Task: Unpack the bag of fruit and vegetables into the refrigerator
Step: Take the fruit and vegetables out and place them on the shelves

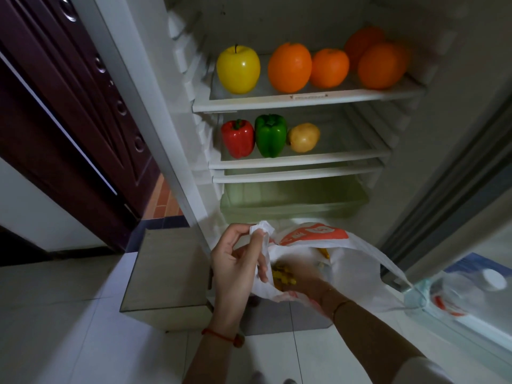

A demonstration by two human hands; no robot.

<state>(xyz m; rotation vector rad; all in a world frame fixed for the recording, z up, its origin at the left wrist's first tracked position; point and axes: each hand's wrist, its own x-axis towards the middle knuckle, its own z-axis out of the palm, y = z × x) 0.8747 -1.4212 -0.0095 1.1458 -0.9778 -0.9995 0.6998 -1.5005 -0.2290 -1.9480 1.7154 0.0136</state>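
While the bag point(318, 256) is held open below the refrigerator's point(304, 102) shelves | left hand point(235, 261) pinches its rim | right hand point(302, 286) sunk inside, grip cannot be told | corn point(282, 274) judged next: lifted out, shelved.

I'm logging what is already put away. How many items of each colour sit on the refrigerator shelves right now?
Yellow: 2, the apple and the potato
Orange: 4 oranges
Red: 1 pepper
Green: 1 pepper
Total: 8
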